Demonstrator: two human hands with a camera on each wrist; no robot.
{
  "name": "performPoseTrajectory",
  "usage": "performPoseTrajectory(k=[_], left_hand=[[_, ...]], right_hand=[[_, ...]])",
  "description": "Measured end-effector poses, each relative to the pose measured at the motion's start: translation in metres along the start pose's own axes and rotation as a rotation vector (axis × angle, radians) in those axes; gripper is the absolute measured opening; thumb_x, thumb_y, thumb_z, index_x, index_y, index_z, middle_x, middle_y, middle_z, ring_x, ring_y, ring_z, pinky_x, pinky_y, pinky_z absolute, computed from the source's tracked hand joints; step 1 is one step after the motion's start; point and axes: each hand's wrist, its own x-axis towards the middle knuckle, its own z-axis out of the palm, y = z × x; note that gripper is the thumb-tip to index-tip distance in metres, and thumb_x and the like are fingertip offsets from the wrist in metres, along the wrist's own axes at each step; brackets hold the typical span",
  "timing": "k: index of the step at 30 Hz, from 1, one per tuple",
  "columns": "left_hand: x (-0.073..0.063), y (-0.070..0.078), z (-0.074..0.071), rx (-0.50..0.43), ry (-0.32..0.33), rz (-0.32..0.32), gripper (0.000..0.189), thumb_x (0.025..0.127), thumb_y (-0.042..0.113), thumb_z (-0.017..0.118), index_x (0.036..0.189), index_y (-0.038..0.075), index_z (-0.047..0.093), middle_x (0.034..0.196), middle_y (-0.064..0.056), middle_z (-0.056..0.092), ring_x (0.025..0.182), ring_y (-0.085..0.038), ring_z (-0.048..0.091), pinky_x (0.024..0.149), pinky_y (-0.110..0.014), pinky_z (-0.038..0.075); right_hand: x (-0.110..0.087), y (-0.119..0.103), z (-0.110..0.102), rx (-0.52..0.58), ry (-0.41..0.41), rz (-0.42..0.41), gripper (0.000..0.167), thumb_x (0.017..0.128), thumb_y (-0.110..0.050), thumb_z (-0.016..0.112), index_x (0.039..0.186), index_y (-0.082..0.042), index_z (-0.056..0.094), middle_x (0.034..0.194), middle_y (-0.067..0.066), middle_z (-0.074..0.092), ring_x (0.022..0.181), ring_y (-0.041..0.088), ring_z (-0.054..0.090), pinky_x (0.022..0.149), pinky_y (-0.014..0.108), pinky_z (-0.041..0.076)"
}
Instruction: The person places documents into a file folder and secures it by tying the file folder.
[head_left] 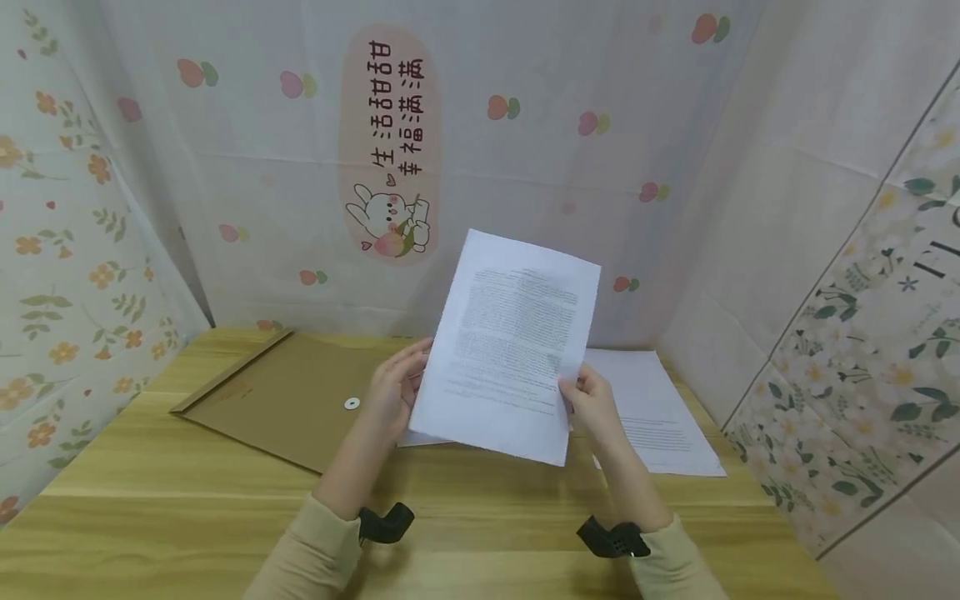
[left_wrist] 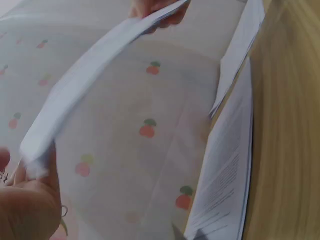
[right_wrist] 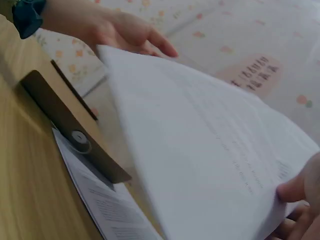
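Both hands were up over the wooden table (head_left: 465, 533), with a printed paper (head_left: 510, 350) between them. It was raised off the surface, tilted, print side toward the head camera; one sheet or several, couldn't tell. The left-wrist view showed it bowed along its length.

Right hand (head_left: 592, 404): pinching the lower right edge, thumb on the printed face, fingers curled behind. Left hand (head_left: 393, 387): at the left edge, fingers loose and behind the paper, thumb standing off the sheet in the left-wrist view, so supporting rather than clamping.

On the table, right side: a second printed page (head_left: 667, 408), lying flat, partly hidden by the right forearm and the raised paper. Centre: a further white page (head_left: 427, 438), mostly covered by the raised paper, only a lower corner visible from the head.

Left side: a brown envelope (head_left: 285, 392) lying flat, folded strip along its left end, white round button (head_left: 352, 403) near the left hand.

Both arms had beige sleeves (head_left: 318, 542) and dark wrist straps (head_left: 386, 523). Behind the table: a pale backdrop (head_left: 525, 175) with fruit prints, a rabbit (head_left: 387, 218) and Chinese lettering.
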Motion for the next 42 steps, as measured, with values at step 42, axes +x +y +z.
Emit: performPoseTrajectory(k=[42], left_hand=[[-0.036, 0.010, -0.020, -0.086, 0.258, 0.079, 0.029, 0.104, 0.018, 0.040, 0.133, 0.017, 0.043, 0.131, -0.002, 0.054, 0.115, -0.016, 0.057, 0.094, -0.030, 0.046]], right_hand=[[-0.052, 0.025, 0.024, 0.368, -0.160, 0.216, 0.029, 0.094, -0.005, 0.058, 0.119, 0.009, 0.053, 0.097, 0.012, 0.070, 0.081, 0.019, 0.069, 0.069, 0.026, 0.054]])
